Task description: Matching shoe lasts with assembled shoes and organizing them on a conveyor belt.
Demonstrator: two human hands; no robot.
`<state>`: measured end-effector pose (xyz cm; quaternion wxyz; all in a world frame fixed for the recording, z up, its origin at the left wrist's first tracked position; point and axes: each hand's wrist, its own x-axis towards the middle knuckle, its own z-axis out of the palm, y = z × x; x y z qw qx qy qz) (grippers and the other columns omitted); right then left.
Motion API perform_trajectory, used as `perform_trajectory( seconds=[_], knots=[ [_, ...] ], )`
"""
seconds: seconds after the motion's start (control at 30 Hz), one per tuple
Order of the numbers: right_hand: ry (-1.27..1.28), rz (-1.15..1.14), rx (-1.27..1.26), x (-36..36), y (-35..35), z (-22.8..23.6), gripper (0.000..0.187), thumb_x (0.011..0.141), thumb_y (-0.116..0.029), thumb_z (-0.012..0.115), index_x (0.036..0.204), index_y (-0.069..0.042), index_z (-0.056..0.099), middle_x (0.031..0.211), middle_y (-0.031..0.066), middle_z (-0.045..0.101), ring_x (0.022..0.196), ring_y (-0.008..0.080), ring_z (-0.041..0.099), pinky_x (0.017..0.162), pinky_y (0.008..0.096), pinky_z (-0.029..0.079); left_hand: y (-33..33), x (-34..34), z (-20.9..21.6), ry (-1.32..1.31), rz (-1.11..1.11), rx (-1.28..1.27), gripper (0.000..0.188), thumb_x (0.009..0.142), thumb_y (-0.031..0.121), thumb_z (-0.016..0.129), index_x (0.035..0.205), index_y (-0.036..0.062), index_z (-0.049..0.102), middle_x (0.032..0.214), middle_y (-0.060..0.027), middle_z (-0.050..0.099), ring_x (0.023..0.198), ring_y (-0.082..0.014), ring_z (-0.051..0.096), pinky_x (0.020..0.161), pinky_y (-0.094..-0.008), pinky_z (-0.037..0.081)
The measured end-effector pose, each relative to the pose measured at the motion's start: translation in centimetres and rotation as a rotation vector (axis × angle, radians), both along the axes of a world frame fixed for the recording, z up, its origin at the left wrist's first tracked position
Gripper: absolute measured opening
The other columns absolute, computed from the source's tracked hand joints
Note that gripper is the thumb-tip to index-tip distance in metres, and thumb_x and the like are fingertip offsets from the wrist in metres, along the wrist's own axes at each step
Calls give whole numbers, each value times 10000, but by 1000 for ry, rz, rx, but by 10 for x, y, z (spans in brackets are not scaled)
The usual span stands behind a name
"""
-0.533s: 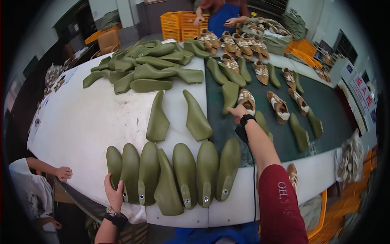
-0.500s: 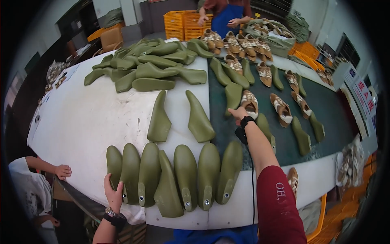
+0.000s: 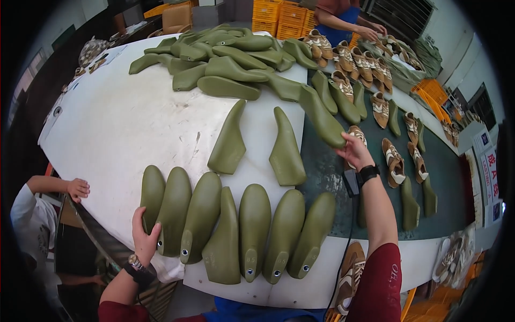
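My right hand (image 3: 357, 152) grips one end of an olive-green shoe last (image 3: 321, 117) over the dark green mat, its other end pointing away toward the pile. Partly hidden behind that hand is a brown and white sneaker (image 3: 357, 134). At the near left, my left hand (image 3: 144, 236) is closed round the lower part of the leftmost last (image 3: 153, 196) in a row of several. One last in the row (image 3: 222, 252) lies turned on its side. Two more lasts, a left one (image 3: 228, 140) and a right one (image 3: 287, 153), lie beyond the row.
A heap of lasts (image 3: 230, 59) covers the far white tabletop (image 3: 123, 134). Sneakers (image 3: 393, 161) and lasts stand across the green mat (image 3: 335, 209). Another person's hand (image 3: 78, 189) rests at the left edge. A co-worker (image 3: 343, 21) stands behind, near orange crates (image 3: 279, 19).
My right hand has taken hold of the last and turned it, raising it off the mat. My left hand stays at the leftmost last. The whole view has shifted and tilted.
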<state>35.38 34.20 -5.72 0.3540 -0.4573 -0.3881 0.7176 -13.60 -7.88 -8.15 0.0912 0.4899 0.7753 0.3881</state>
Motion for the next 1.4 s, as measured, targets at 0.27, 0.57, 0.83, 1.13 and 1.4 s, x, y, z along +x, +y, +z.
perform_trajectory(
  seconds=[0.27, 0.57, 0.83, 1.13, 1.4],
  knots=[
    [-141, -50, 93, -107, 24, -18, 689, 927, -107, 488, 1487, -167, 90, 1356, 169, 384, 1134, 298, 495, 913, 400, 473, 2, 4, -4, -3, 4, -12, 566, 743, 68, 648, 1254, -10, 418, 1251, -190, 470, 1159, -325, 461, 1008, -379, 356],
    [-1488, 789, 919, -112, -109, 10, 911, 740, -532, 675, 1463, -248, 200, 1084, 231, 553, 956, 403, 593, 836, 436, 484, -3, -1, 3, -22, 15, -21, 585, 742, 70, 656, 1269, -2, 411, 1302, -210, 432, 1207, -345, 428, 1031, -384, 338],
    [-1500, 690, 1243, -145, -2, -4, 827, 729, -361, 729, 1420, -389, 276, 1049, 176, 555, 876, 353, 614, 759, 434, 512, 4, 1, 2, -40, 15, -27, 597, 735, 74, 662, 1271, 2, 410, 1330, -231, 404, 1236, -367, 401, 1053, -403, 314],
    [-1500, 239, 1383, -229, -15, -23, 548, 813, -120, 552, 1340, -219, 437, 1274, 174, 442, 952, 325, 557, 787, 407, 469, -5, -1, -1, -31, 11, -31, 630, 719, 145, 690, 1267, 6, 413, 1334, -251, 391, 1238, -387, 393, 1047, -410, 317],
    [-1206, 718, 1226, -267, -74, -49, 530, 831, -308, 581, 1338, -364, 435, 1457, 171, 288, 1277, 432, 333, 982, 627, 300, 1, -5, -8, -20, -4, -35, 656, 718, 173, 705, 1281, 9, 411, 1344, -272, 378, 1253, -408, 378, 1048, -422, 321]
  ],
)
